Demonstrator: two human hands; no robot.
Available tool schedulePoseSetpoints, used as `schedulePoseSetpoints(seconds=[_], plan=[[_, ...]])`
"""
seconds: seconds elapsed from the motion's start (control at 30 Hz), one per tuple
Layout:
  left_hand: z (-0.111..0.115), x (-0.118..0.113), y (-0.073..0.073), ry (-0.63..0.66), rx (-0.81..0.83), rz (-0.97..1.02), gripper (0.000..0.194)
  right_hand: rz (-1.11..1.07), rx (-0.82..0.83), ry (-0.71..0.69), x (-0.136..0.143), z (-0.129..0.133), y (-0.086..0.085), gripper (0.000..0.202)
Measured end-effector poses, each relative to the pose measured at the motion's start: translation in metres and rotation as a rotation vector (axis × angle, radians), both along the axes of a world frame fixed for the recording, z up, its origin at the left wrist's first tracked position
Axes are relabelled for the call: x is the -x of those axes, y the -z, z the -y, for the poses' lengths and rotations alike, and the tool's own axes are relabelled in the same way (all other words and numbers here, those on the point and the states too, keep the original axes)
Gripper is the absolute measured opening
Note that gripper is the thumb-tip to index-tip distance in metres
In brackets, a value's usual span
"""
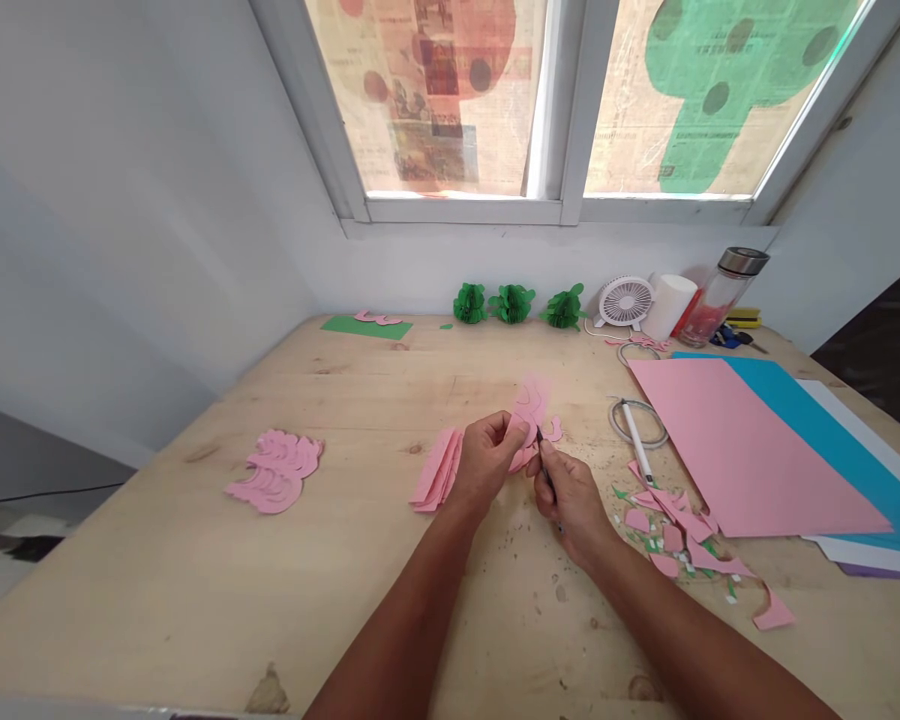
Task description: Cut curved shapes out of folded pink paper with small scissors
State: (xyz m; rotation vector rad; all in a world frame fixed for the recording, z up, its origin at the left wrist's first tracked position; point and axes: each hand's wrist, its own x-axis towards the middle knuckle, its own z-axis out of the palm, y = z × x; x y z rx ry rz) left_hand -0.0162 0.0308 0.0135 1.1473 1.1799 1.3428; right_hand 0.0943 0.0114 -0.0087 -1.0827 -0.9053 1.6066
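Note:
My left hand (487, 455) pinches a pink paper piece (529, 400) with curved outlines on it, raised above the wooden table. My right hand (574, 500) is closed round a slim dark tool (546, 465), its tip touching or very near the paper's lower right edge; its exact kind cannot be made out. A curled pink strip (556, 430) shows just right of the held paper. Beside my left wrist lies folded pink paper (436, 470), partly covered by the forearm. Further left rests a pile of scalloped pink cutouts (279, 470).
Pink and green scraps (675, 538) lie right of my hands, near a white pen (637, 440) and a wire coil (658, 410). Pink sheets (750, 450) overlap blue ones at the right. Green paper shapes (513, 303), a small fan (626, 302) and a bottle (724, 295) stand behind.

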Motion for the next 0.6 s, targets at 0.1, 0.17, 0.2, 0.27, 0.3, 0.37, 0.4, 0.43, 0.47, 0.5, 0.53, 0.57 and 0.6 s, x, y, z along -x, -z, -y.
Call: schedulePoseSetpoints(seconds=[0.1, 0.17, 0.2, 0.27, 0.3, 0.37, 0.4, 0.43, 0.47, 0.5, 0.53, 0.57, 0.6], plan=[[0.0, 0.0, 0.0, -0.002, 0.004, 0.006, 0.027, -0.006, -0.001, -0.009, 0.0, 0.0, 0.0, 0.039], [0.0, 0.0, 0.0, -0.01, 0.009, 0.012, 0.028, -0.006, -0.001, -0.012, 0.0, 0.0, 0.0, 0.039], [0.0, 0.0, 0.001, -0.014, 0.01, 0.015, 0.028, -0.006, -0.001, -0.014, 0.001, 0.0, 0.0, 0.04], [0.0, 0.0, 0.001, -0.017, 0.015, 0.015, 0.028, -0.007, -0.001, -0.015, 0.001, 0.0, 0.0, 0.04], [-0.001, 0.0, 0.002, -0.018, 0.017, 0.014, 0.028, -0.007, 0.0, -0.017, 0.001, 0.0, 0.0, 0.04], [-0.001, 0.0, 0.002, -0.024, 0.018, 0.009, 0.027, -0.007, 0.004, -0.017, 0.002, 0.0, 0.0, 0.041], [-0.001, 0.0, 0.002, -0.025, 0.016, 0.007, 0.027, -0.008, 0.006, -0.015, 0.002, 0.0, 0.0, 0.041], [0.0, -0.001, 0.001, -0.025, 0.011, 0.008, 0.027, -0.008, 0.008, -0.013, 0.002, 0.0, -0.001, 0.04], [0.0, -0.001, -0.001, -0.022, 0.006, 0.008, 0.027, -0.009, 0.009, -0.01, 0.001, 0.0, -0.001, 0.04], [0.001, -0.001, -0.002, -0.017, 0.002, 0.007, 0.027, -0.011, 0.009, -0.008, 0.001, 0.0, -0.001, 0.04], [0.002, -0.002, -0.004, -0.007, -0.001, 0.006, 0.027, -0.015, 0.009, -0.006, 0.001, 0.0, -0.001, 0.04], [0.003, -0.002, -0.006, 0.007, -0.003, 0.005, 0.027, -0.021, 0.008, -0.005, 0.0, 0.0, -0.001, 0.039], [0.004, -0.003, -0.008, 0.029, -0.001, 0.005, 0.027, -0.029, 0.006, -0.005, 0.0, 0.0, -0.001, 0.039]])
